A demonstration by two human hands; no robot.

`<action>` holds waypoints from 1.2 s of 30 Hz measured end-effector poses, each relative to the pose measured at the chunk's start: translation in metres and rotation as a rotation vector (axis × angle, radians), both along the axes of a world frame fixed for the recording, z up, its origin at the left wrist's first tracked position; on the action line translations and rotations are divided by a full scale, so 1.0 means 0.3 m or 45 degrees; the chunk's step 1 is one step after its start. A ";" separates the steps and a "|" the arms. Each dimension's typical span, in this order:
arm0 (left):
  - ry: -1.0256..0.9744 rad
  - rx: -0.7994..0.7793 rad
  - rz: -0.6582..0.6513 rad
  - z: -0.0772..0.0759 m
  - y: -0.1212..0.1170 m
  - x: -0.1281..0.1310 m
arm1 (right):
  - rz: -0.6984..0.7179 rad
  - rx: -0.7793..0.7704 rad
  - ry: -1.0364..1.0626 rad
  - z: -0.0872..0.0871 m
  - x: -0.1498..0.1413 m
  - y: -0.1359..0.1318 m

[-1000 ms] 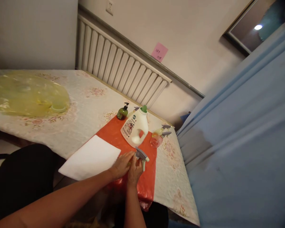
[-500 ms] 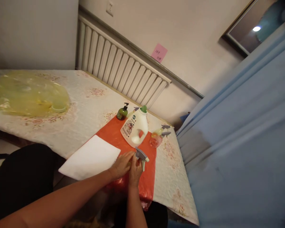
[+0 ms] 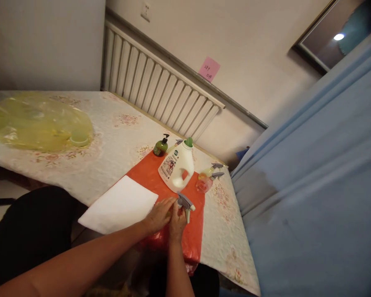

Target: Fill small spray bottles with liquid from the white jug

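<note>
Both my hands meet on a spray bottle with a grey trigger head [image 3: 184, 203] standing on an orange plastic sheet [image 3: 148, 173]. My left hand [image 3: 158, 213] wraps the bottle's body from the left; the bottle's body is mostly hidden. My right hand [image 3: 177, 222] grips just below the trigger head. Directly behind stands a white detergent jug [image 3: 177, 168] with a green cap. A white folded cloth [image 3: 119, 205] lies left of my left hand.
A small green pump bottle [image 3: 160, 146] and another sprayer [image 3: 177, 144] stand behind the jug. Two pale spray bottles [image 3: 207, 177] sit to its right. A yellow plastic cover [image 3: 37, 123] lies at the table's far left. A radiator [image 3: 160, 90] lines the wall; blue curtain [image 3: 312, 177] hangs right.
</note>
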State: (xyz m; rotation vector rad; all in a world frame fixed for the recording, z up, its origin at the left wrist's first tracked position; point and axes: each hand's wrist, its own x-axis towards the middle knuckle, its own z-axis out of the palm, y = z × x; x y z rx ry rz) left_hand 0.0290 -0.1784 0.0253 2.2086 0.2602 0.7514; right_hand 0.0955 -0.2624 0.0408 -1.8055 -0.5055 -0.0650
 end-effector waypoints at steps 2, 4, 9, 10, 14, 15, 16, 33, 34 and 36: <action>-0.008 -0.007 -0.002 0.001 0.000 -0.001 | 0.000 0.007 -0.004 0.005 -0.008 0.005; -0.009 -0.010 -0.007 0.000 0.001 -0.002 | -0.002 0.012 -0.007 0.011 -0.016 0.009; 0.011 -0.017 -0.007 -0.005 0.003 0.000 | -0.032 0.029 -0.051 0.017 -0.029 0.019; 0.010 -0.018 -0.007 -0.004 0.003 0.000 | -0.031 0.031 -0.058 0.016 -0.029 0.020; -0.006 -0.002 -0.026 0.002 0.004 -0.003 | -0.012 0.028 -0.053 0.005 -0.016 0.018; -0.002 0.004 -0.027 0.003 0.004 -0.004 | -0.009 0.023 -0.048 0.003 -0.012 0.014; 0.004 0.009 -0.027 0.004 0.003 -0.006 | -0.006 0.017 -0.042 0.002 -0.009 0.008; 0.003 -0.002 0.006 -0.004 -0.001 -0.004 | 0.019 -0.028 -0.010 -0.011 0.001 -0.001; 0.000 -0.004 0.004 -0.001 -0.001 -0.002 | 0.019 -0.032 -0.015 -0.010 0.002 -0.002; -0.007 -0.018 -0.021 0.003 0.000 0.000 | 0.020 -0.035 -0.028 -0.008 0.001 -0.002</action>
